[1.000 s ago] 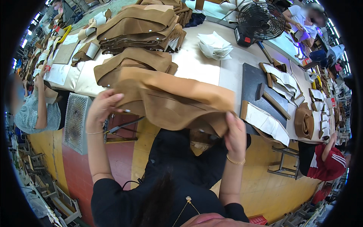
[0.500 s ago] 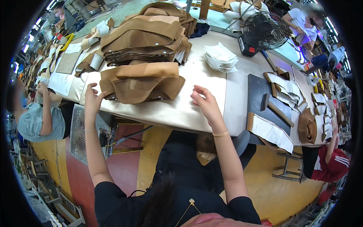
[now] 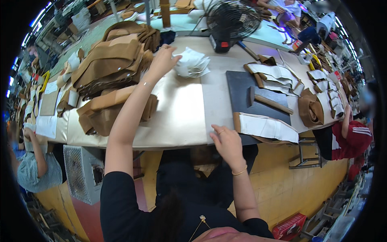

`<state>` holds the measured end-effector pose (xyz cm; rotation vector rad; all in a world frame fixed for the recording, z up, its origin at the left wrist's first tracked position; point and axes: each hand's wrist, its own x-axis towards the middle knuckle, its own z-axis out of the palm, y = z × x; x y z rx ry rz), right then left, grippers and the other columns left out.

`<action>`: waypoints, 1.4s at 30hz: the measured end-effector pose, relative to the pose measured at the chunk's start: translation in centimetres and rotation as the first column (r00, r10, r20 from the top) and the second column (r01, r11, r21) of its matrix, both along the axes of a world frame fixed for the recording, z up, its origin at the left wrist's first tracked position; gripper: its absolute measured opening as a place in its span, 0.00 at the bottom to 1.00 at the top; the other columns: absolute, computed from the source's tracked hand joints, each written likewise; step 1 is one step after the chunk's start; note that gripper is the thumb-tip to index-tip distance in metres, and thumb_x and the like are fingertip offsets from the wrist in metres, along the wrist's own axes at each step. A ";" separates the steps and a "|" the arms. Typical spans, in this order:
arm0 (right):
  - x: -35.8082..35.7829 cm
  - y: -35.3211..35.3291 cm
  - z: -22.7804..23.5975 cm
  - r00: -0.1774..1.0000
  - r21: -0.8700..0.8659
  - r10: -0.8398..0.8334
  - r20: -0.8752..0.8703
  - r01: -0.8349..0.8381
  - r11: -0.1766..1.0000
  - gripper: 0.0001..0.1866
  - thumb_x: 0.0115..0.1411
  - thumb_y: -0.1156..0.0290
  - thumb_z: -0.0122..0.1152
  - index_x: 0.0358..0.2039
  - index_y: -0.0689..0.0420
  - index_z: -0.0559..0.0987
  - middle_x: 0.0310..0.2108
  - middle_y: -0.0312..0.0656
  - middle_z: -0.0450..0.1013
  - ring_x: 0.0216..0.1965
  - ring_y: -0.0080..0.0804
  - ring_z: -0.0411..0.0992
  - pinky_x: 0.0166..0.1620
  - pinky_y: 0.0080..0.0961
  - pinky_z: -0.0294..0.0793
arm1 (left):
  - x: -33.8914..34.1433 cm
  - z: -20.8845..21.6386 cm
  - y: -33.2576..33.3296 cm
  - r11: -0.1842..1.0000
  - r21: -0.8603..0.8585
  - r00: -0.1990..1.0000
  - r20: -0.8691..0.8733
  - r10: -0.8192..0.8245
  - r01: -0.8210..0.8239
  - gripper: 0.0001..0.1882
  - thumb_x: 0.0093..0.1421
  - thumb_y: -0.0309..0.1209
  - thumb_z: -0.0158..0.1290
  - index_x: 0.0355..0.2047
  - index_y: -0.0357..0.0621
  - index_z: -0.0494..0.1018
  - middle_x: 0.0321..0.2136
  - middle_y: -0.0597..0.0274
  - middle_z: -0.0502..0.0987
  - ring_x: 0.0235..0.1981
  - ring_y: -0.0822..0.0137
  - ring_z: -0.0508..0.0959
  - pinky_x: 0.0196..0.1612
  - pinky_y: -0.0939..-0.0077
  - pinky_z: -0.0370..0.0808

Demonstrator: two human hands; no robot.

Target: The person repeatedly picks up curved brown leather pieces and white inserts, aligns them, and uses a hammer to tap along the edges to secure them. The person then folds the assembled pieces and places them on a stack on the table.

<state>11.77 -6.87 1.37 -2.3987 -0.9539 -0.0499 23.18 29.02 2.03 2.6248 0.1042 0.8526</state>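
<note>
My left hand (image 3: 164,61) reaches over the table to the left edge of a pile of thin white pieces (image 3: 192,63). Its thumb and fingers are apart, and whether they touch the pile I cannot tell. Below and behind my left forearm lies a bundle of folded brown leather pieces (image 3: 105,105), partly covered by the arm. Over the front edge of the table, my right hand (image 3: 228,146) hovers with fingers apart and holds nothing. Close to it, a white-lined brown leather piece (image 3: 267,127) lies at the front of a dark board (image 3: 238,90).
A taller stack of brown leather (image 3: 107,60) stands far left. A hammer (image 3: 271,103) lies on the dark board, beside more white-lined pieces (image 3: 274,76). A black fan (image 3: 231,22) stands at the back. Other people sit at the left (image 3: 40,171) and right (image 3: 350,139).
My left hand has left the leather bundle and moved right and away, over to the white pile. My right hand has come nearer, down to the front edge. The view has turned right.
</note>
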 end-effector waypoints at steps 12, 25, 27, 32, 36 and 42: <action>-0.3 -0.6 -0.1 0.996 0.187 -0.052 -0.069 0.064 0.980 0.09 0.61 0.66 0.63 0.39 0.57 0.83 0.30 0.43 0.78 0.28 0.45 0.76 0.34 0.35 0.75 | 8.6 0.8 2.8 0.996 0.042 0.613 -0.786 0.081 -0.077 0.36 0.42 0.49 0.73 0.40 0.27 0.80 0.29 0.48 0.82 0.29 0.56 0.81 0.38 0.64 0.79; -7.4 -17.4 2.4 0.350 -0.017 0.181 -0.919 -0.494 0.869 0.18 0.57 0.57 0.70 0.40 0.56 0.82 0.35 0.39 0.81 0.37 0.33 0.79 0.43 0.28 0.77 | 7.8 -1.8 5.0 0.991 -0.129 0.746 -0.664 -0.052 -0.046 0.15 0.50 0.38 0.67 0.30 0.36 0.84 0.22 0.53 0.82 0.25 0.62 0.84 0.31 0.67 0.80; -15.5 -22.0 0.2 0.170 -0.161 -0.023 -0.985 -0.872 0.463 0.24 0.53 0.55 0.70 0.45 0.57 0.81 0.42 0.43 0.81 0.46 0.42 0.77 0.49 0.35 0.75 | 7.7 -2.0 3.9 0.928 -0.330 0.743 -0.662 -0.100 -0.170 0.16 0.54 0.40 0.65 0.31 0.35 0.83 0.20 0.59 0.80 0.20 0.66 0.80 0.24 0.67 0.76; -26.7 -28.6 -2.6 -0.075 -0.118 -0.163 -0.984 -0.415 0.902 0.24 0.55 0.55 0.67 0.47 0.58 0.80 0.45 0.43 0.79 0.48 0.41 0.76 0.50 0.35 0.73 | 7.5 -3.9 6.7 0.904 -0.384 0.789 -0.607 -0.094 -0.188 0.21 0.60 0.43 0.62 0.39 0.33 0.81 0.24 0.62 0.76 0.20 0.69 0.72 0.20 0.72 0.68; -28.8 -28.9 -3.5 -0.066 -0.126 -0.149 -0.987 -0.271 0.954 0.24 0.57 0.56 0.65 0.48 0.59 0.79 0.46 0.44 0.78 0.50 0.40 0.75 0.52 0.34 0.72 | 8.1 -3.8 6.0 0.920 -0.356 0.707 -0.693 -0.143 -0.163 0.18 0.62 0.39 0.59 0.43 0.34 0.80 0.29 0.59 0.78 0.26 0.67 0.76 0.25 0.69 0.75; -28.6 -29.2 -3.0 -0.045 -0.115 -0.130 -0.991 -0.251 0.961 0.24 0.59 0.57 0.62 0.51 0.60 0.77 0.49 0.44 0.76 0.52 0.40 0.73 0.54 0.33 0.70 | 7.6 -4.0 5.9 0.901 -0.398 0.704 -0.689 -0.170 -0.172 0.16 0.66 0.36 0.55 0.47 0.38 0.80 0.34 0.59 0.79 0.31 0.64 0.78 0.32 0.61 0.81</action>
